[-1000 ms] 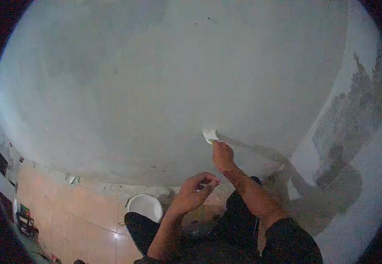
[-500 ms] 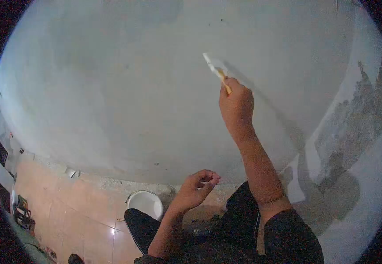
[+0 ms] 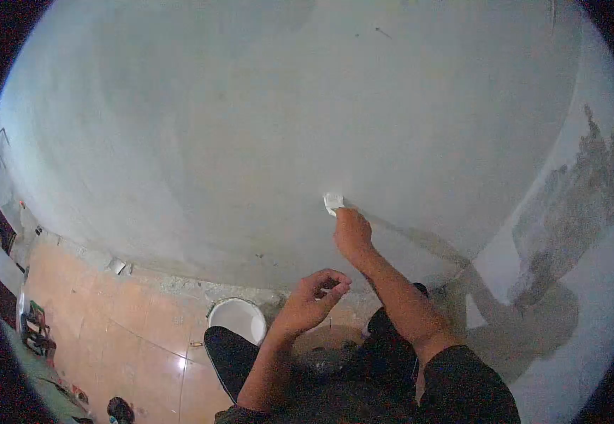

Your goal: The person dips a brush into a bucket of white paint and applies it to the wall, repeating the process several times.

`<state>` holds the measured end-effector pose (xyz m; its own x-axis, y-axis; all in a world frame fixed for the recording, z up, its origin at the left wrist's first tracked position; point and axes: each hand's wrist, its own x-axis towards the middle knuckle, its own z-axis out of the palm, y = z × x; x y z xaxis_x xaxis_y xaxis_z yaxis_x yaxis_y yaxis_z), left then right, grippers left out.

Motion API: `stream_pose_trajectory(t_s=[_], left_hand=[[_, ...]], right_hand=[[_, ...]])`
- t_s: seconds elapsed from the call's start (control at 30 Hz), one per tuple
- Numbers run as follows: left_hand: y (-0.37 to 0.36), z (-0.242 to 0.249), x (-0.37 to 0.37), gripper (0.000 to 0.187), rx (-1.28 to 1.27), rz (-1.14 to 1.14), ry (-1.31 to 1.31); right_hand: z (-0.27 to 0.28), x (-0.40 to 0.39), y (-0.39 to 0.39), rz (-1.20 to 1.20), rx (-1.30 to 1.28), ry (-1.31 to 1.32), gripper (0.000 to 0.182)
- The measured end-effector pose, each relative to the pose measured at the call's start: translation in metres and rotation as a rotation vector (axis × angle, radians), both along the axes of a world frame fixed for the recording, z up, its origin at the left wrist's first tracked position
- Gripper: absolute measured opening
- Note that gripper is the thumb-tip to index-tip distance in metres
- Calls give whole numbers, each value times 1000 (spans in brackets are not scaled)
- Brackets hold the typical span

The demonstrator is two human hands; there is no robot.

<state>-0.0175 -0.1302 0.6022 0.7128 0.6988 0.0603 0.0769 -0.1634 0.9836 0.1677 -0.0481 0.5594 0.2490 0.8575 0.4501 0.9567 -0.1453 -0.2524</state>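
My right hand (image 3: 353,237) is wrapped round the handle of a paintbrush with a white-coated head (image 3: 334,202). The head is against the grey-white wall (image 3: 201,162), or very near it; the hand covers most of the handle. Low in front of the wall hangs my left hand (image 3: 315,300), loosely curled and empty, with a gap between thumb and fingers. Just left of it, beside my knee, a white bucket (image 3: 253,318) stands on the floor; its contents are hard to make out.
Pinkish tiles (image 3: 116,339) cover the floor, with a rough strip of debris along the wall's foot. At right, an adjoining wall has a dark rough patch (image 3: 561,212). Dark and reddish objects (image 3: 37,328) stand at far left. Small marks dot the wall.
My right hand has brought the paintbrush down the wall, and its white head now shows broader. My left hand has stayed almost in place, still curled.
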Motion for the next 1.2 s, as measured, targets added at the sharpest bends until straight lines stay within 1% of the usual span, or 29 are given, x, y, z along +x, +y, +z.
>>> stream_pose_trajectory(t_s=[0.07, 0.1, 0.17, 0.23, 0.3, 0.33, 0.4, 0.43, 0.5, 0.53, 0.57, 0.6, 0.63, 0.67, 0.7, 0.77, 0.8, 0.83, 0.9, 0.97, 1.0, 1.07, 1.13, 1.2], left_hand=[[-1, -4, -2, 23, 4, -2, 1], [-1, -4, -4, 23, 9, 1, -5], [-1, -7, -6, 23, 23, -10, -12], [1, -9, -5, 22, 18, -18, -24], [1, -6, -6, 21, 10, -27, -36], [-1, -2, -8, 21, 10, -22, -30], [0, -2, -10, 20, 9, -13, -24], [1, -5, -12, 21, -4, -2, -41], [5, -8, -14, 22, -21, 13, -60], [7, -9, -15, 21, -14, 24, -45], [9, -12, -16, 21, -7, 35, -29], [11, -13, -16, 21, -16, 36, -25], [12, -16, -16, 21, 11, 32, -21], [13, -17, -17, 21, 42, 27, -18], [13, -19, -17, 21, 19, 43, -6], [14, -19, -18, 21, -8, 38, -16], [13, -21, -18, 21, -36, 33, -26], [15, -25, -19, 20, 13, 47, 3], [16, -19, -19, 20, 12, 46, 32], [11, -17, -22, 20, 22, 42, 62], [9, -18, -24, 21, 15, 44, 45], [8, -22, -26, 22, 13, 51, 28], [8, -31, -28, 23, 19, 27, 16], [3, -27, -30, 23, 24, 34, 55]], right_hand=[[25, 6, 6, -30, -71, 82, 15], [34, 13, 18, -26, -27, 78, 14], [88, 14, 27, -14, -3, 67, 14], [146, 8, 29, -42, 68, 38, 18], [185, 6, 36, -28, 165, -7, 22], [202, -3, 28, -42, 249, 8, 19], [221, -11, 23, -59, 392, -20, 11], [227, -15, 17, -58, 388, -18, 11], [232, -23, 7, -19, 589, 2, 6], [224, -24, 9, -18, 582, 3, 6], [208, -23, 14, -42, 495, -46, 9], [190, -21, 19, -67, 405, -93, 13], [161, -17, 28, -53, 383, -120, 19], [139, -22, 29, -90, 269, -122, 21], [116, -27, 29, -128, 159, -124, 24], [63, -27, 32, -124, 214, -196, 11], [40, -27, 32, -120, 206, -192, 11], [20, -25, 31, -129, 179, -215, 11], [-6, -26, 25, -134, 145, -234, 11], [-25, -28, 14, -115, 18, -188, 12], [-36, -27, 12, -112, 18, -185, 12], [-59, -20, 13, -77, -136, 7, 19], [-77, -10, 10, -48, -125, 23, 20], [-83, -1, 7, -33, -72, 0, 13]])
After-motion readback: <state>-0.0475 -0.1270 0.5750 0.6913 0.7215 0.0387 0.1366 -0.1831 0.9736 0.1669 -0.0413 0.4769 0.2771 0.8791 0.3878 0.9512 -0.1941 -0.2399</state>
